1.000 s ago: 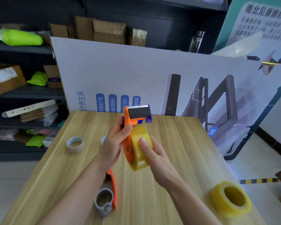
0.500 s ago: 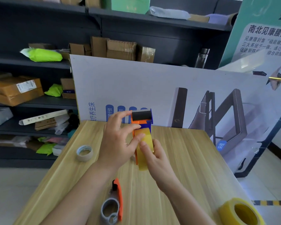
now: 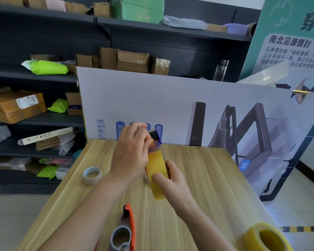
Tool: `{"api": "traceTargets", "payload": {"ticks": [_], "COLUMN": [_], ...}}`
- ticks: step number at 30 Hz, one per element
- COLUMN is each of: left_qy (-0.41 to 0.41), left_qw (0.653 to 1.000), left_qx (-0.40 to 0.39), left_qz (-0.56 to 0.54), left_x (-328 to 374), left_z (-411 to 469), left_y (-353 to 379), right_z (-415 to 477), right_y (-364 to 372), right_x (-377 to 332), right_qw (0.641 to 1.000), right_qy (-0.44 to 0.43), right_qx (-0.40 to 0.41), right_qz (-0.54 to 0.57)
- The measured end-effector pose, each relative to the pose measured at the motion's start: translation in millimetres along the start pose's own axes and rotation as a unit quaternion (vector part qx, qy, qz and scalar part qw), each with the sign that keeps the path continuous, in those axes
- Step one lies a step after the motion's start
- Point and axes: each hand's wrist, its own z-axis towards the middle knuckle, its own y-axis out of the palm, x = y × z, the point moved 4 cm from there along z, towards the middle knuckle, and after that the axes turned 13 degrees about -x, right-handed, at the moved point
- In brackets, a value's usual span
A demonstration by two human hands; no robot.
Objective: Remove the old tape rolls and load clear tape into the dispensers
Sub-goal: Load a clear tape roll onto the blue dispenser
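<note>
- Your right hand (image 3: 172, 180) wraps its fingers around the yellowish clear tape roll (image 3: 157, 171), which sits edge-on to the camera and is seated in the orange dispenser (image 3: 155, 142). That grip likely steadies roll and frame together so the tape end can be drawn out.
- Your left hand (image 3: 130, 153) is up at the head of the dispenser, thumb and fingertips closed together near the black roller (image 3: 153, 134). It looks like you are pinching the free tape end to thread it there, though the tape end itself is too clear to make out.
- You hold the dispenser above the wooden table (image 3: 207, 178), tilted away from you, which keeps the roller in your line of sight.
- A second orange dispenser (image 3: 125, 230) lies on the table near you with a grey core in it; it probably still needs changing.
- A spare yellowish roll (image 3: 266, 238) waits at the table's right edge, well apart from your hands, within reach for that one.
- A nearly spent white roll (image 3: 92, 175) sits to the left, out of the way.
</note>
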Motion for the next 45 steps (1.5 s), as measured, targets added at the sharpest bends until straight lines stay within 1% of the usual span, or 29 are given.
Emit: {"api": "traceTargets", "payload": {"ticks": [4, 8, 11, 14, 15, 18, 22, 24, 28, 32, 34, 37, 39, 40, 43, 45], "left_qy": [-0.035, -0.061, -0.093, -0.117, -0.122, -0.143, -0.186, -0.197, -0.177, -0.138, -0.133, -0.158, -0.177, -0.177, -0.150, -0.134], "left_qw": [0.999, 0.993, 0.986, 0.983, 0.984, 0.984, 0.973, 0.971, 0.976, 0.984, 0.983, 0.972, 0.960, 0.958, 0.967, 0.966], "left_qx": [-0.013, -0.025, -0.014, 0.020, 0.021, -0.003, -0.018, -0.026, -0.040, -0.068, -0.087, -0.094, -0.076, -0.067, -0.071, -0.085], "left_qz": [-0.029, -0.095, -0.137, -0.139, -0.131, -0.110, -0.135, -0.132, -0.118, -0.091, -0.089, -0.148, -0.205, -0.216, -0.195, -0.205], "left_x": [-0.6, -4.2, -4.1, -6.6, -7.5, -10.4, -16.1, -16.4, -13.8, -5.9, -4.6, -7.8, -7.9, -7.0, 1.0, 5.2], "left_z": [7.7, 7.7, 6.5, 9.0, 10.4, 12.6, 14.2, 17.8, 27.9, 35.7, 38.0, 42.6, 45.8, 48.3, 55.5, 60.1], "left_y": [1.4, 4.7, 2.2, -5.1, -6.7, -6.4, -2.5, -3.9, -11.2, -11.6, -12.6, -21.3, -29.8, -33.8, -40.6, -41.9], "right_z": [-1.2, -1.6, -0.6, -0.5, -0.9, -2.4, -3.5, -4.0, -7.0, -8.0, -8.8, -8.0, -6.4, -5.9, -5.8, -6.6], "right_y": [-0.2, -1.0, -4.1, -5.2, -5.5, -5.8, -5.6, -5.7, -1.6, -0.4, -4.3, -10.4, -10.4, -9.5, -7.5, -9.1], "right_x": [0.8, -1.1, -1.2, -1.1, -1.2, -1.4, 0.8, 3.6, 9.4, 9.1, 6.3, 6.1, 8.4, 10.3, 11.6, 10.7], "right_qw": [1.000, 0.999, 0.997, 0.997, 0.997, 0.997, 0.998, 0.998, 0.998, 0.998, 0.998, 0.997, 0.996, 0.996, 0.997, 0.998], "right_qy": [0.004, -0.006, 0.003, 0.005, 0.006, 0.013, 0.014, 0.024, 0.054, 0.059, 0.064, 0.075, 0.071, 0.066, 0.058, 0.050], "right_qx": [0.009, 0.050, 0.070, 0.061, 0.058, 0.055, 0.051, 0.037, -0.020, 0.013, 0.017, -0.027, -0.057, -0.063, -0.050, -0.018], "right_qz": [0.000, -0.018, -0.039, -0.056, -0.056, -0.045, -0.040, -0.045, -0.037, -0.011, -0.003, 0.026, -0.002, -0.010, 0.002, 0.030]}}
